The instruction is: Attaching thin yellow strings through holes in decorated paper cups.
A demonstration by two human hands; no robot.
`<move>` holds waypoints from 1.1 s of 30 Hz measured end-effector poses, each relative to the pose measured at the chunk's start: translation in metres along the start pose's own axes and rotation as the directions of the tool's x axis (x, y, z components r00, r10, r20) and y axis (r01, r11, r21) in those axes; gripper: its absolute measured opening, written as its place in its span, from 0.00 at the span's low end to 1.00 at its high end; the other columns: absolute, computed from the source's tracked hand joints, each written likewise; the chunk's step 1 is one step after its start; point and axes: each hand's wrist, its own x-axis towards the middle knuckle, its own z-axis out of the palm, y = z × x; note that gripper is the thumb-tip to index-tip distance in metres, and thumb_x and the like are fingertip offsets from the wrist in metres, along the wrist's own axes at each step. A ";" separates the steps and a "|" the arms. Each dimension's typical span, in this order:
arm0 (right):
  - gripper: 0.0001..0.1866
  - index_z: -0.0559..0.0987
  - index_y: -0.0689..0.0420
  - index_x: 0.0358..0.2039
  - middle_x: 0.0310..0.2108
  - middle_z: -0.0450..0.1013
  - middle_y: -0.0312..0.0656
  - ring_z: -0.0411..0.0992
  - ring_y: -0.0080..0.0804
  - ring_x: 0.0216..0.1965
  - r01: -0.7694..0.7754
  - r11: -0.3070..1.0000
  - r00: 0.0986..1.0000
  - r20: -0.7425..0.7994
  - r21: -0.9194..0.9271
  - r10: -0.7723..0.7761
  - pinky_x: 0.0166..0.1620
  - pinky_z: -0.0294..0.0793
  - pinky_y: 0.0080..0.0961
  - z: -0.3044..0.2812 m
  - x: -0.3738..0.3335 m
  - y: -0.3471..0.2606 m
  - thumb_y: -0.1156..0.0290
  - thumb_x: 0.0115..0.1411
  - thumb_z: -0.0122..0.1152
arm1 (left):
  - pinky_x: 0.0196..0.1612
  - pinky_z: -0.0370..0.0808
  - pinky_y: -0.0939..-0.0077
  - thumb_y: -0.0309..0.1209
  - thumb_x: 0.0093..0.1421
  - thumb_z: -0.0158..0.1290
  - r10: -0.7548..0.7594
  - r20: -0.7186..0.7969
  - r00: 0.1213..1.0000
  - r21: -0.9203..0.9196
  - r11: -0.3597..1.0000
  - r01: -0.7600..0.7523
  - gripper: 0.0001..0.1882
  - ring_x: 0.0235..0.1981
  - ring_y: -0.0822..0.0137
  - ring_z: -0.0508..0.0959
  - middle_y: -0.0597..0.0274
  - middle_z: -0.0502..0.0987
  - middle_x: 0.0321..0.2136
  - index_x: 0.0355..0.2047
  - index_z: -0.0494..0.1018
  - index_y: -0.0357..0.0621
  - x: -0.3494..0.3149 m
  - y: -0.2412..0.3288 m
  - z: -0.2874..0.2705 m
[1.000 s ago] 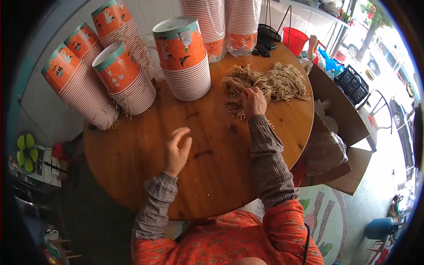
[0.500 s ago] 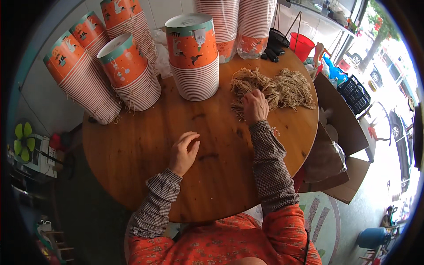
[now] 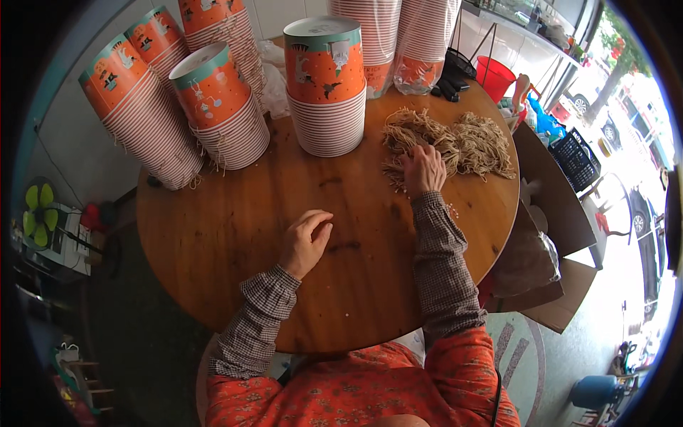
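A tangled pile of beige twine cords (image 3: 482,146) lies on the right of the round wooden table. My right hand (image 3: 425,171) reaches into its near left edge, fingers bent down and closed on some strands; the fingertips are partly hidden. Over the bare middle of the table, my left hand (image 3: 306,243) is loosely curved, its thumb a little apart from the fingers, with nothing visible in it. Beyond it stands an upside-down stack of orange and green paper buckets (image 3: 326,85) with striped rims.
More bucket stacks (image 3: 220,107) stand at the far left, some with cords hanging from their rims. Plastic-wrapped stacks (image 3: 420,50) are at the back. A red bin (image 3: 494,77) and an open cardboard box (image 3: 548,213) stand beyond the table's right edge. A green fan (image 3: 40,215) is at left.
The view has shifted slightly, so the table and stacks sit further right. My right hand stays at the twine pile, and the left thumb has drawn closer to its fingers.
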 end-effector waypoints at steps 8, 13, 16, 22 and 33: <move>0.06 0.78 0.54 0.29 0.35 0.73 0.39 0.71 0.41 0.42 0.103 0.929 0.993 0.018 0.355 -0.116 0.42 0.71 0.35 0.000 -0.003 0.007 0.66 0.57 0.58 | 0.44 0.77 0.70 0.25 0.59 0.55 -0.025 0.007 1.000 -0.032 0.999 0.026 0.09 0.42 0.57 0.79 0.54 0.78 0.40 0.40 0.76 0.37 -0.002 -0.002 0.001; 0.10 0.76 0.55 0.36 0.36 0.74 0.40 0.71 0.41 0.42 -0.034 0.963 0.993 0.116 0.269 0.003 0.42 0.72 0.35 0.000 0.000 0.014 0.63 0.58 0.60 | 0.43 0.77 0.70 0.26 0.59 0.55 -0.038 0.035 0.999 -0.029 0.999 0.039 0.09 0.41 0.57 0.79 0.54 0.79 0.39 0.40 0.76 0.37 -0.002 0.001 0.001; 0.10 0.77 0.55 0.36 0.35 0.74 0.40 0.72 0.41 0.41 0.052 0.980 0.997 0.040 0.190 -0.061 0.43 0.71 0.35 0.009 0.001 0.018 0.63 0.58 0.59 | 0.43 0.77 0.71 0.26 0.59 0.55 -0.048 0.048 0.998 -0.059 0.997 0.051 0.09 0.40 0.57 0.79 0.54 0.79 0.39 0.40 0.75 0.37 -0.001 0.003 0.003; 0.09 0.80 0.53 0.36 0.34 0.74 0.39 0.73 0.40 0.42 0.054 0.960 0.995 0.067 0.276 -0.076 0.44 0.72 0.33 0.006 0.004 0.015 0.65 0.57 0.60 | 0.43 0.77 0.71 0.26 0.59 0.55 -0.037 0.059 0.998 -0.033 0.999 0.039 0.09 0.40 0.57 0.79 0.54 0.79 0.39 0.39 0.76 0.37 -0.002 0.000 0.002; 0.05 0.80 0.51 0.31 0.34 0.71 0.37 0.71 0.38 0.45 0.211 0.940 0.912 0.292 0.268 -0.288 0.43 0.71 0.36 -0.002 -0.002 0.018 0.67 0.54 0.58 | 0.43 0.77 0.70 0.26 0.59 0.55 -0.024 0.061 0.998 -0.034 0.999 0.026 0.09 0.41 0.57 0.79 0.54 0.78 0.39 0.40 0.75 0.37 -0.003 0.002 0.001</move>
